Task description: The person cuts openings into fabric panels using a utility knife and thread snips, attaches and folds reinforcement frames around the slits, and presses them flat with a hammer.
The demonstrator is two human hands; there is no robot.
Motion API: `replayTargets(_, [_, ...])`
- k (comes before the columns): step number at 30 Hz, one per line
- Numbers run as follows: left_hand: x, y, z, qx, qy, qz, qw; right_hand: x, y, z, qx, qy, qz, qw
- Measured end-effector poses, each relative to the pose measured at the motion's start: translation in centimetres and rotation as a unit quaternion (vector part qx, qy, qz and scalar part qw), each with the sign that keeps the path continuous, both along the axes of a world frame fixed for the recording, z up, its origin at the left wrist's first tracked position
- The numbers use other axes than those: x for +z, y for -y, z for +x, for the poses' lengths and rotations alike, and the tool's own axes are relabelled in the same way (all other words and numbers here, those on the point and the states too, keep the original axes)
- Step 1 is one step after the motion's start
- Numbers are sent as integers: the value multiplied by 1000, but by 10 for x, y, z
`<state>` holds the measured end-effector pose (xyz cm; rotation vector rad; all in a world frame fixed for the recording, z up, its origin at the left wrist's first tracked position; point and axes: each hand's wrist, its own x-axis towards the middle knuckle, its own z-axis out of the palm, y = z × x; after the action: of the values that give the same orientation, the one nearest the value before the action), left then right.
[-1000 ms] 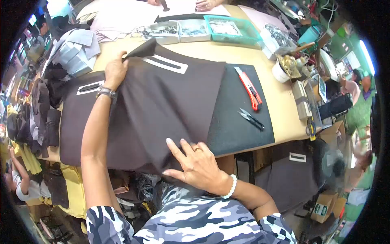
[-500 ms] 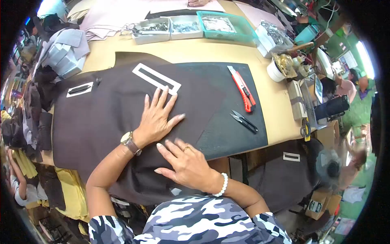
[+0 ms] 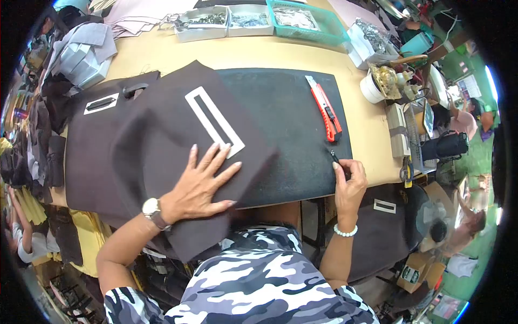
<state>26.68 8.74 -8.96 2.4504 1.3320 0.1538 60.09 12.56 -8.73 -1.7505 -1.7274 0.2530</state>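
The right hand [image 3: 350, 181] pinches a dark tool [image 3: 334, 156] in its fingers; leftward, the white frame [image 3: 220, 118] slants down to the nearer left hand [image 3: 195, 189] (fingers spread on cloth [image 3: 162, 135]).

A pale yellow tabletop [image 3: 162, 56] spans the frame, carrying a flat black mat [image 3: 291, 119] at centre — and, top centre, a teal plastic basket [image 3: 310, 36].

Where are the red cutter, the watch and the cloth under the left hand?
Red cutter [image 3: 324, 110], head view: its handle.
Watch [image 3: 151, 207], head view: its dial.
Cloth [image 3: 168, 144], head view: its dark middle.
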Motion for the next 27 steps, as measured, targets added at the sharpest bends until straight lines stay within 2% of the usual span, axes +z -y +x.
replayTargets(1, [-4, -3, 10, 5, -11, -3, 1000, 3, -3, -2, -8, -33, 11, 999])
replayTargets(4, [-11, -16, 44, -4, 31, 47, 998, 2, -10, 4, 14, 6, 42, 999])
replayTargets(5, [-4, -21, 58, -26, -52, 18, 998, 3, -12, 7, 22, 13, 55, 998])
replayTargets(6, [8, -27, 71, -46, -135, -12, 990, 8, -13, 7, 6, -30, 72, 997])
replayTargets(8, [10, -28, 88, -61, -131, -20, 989, 26, -11, -2, -24, -118, 103, 987])
replayTargets(10, [-2, -20, 103, -52, 41, 26, 997, 51, -1, -22, -2, -161, 112, 981])
replayTargets(11, [-1, -14, 113, -44, 80, 48, 995, 62, 5, -36, 19, -196, 105, 975])
replayTargets(13, [-19, -8, 130, -51, 104, 65, 991, 69, 16, -59, 167, -214, 63, 960])
replayTargets(14, [-26, -7, 138, -58, 111, 71, 990, 76, 15, -72, 288, -217, 59, 931])
replayTargets(15, [-30, -6, 141, -67, 156, 73, 983, 72, 18, -85, 323, -234, -14, 917])
replayTargets(16, [-33, -6, 144, -78, 200, 75, 974, 62, 21, -94, 310, -190, -62, 929])
replayTargets(18, [-34, -5, 145, -109, 259, 69, 957, 32, 9, -93, 268, -189, -49, 943])
replayTargets(19, [-33, -3, 144, -127, 275, 59, 951, 22, 7, -87, 227, -225, -61, 945])
replayTargets(20, [-20, 2, 131, -159, 229, 70, 958, 14, 3, -76, 185, -261, -75, 945])
replayTargets(21, [-8, 5, 118, -191, 182, 80, 961, 4, 3, -66, 151, -218, -26, 964])
replayTargets(22, [-2, 6, 107, -168, 204, 98, 959, -3, 4, -56, 129, -203, 7, 971])
replayTargets(24, [7, 6, 88, -124, 250, 131, 951, -4, 10, -39, 103, -180, -5, 978])
replayTargets(27, [22, -27, 62, 17, 180, 209, 961, -12, 9, -28, 111, 9, 86, 990])
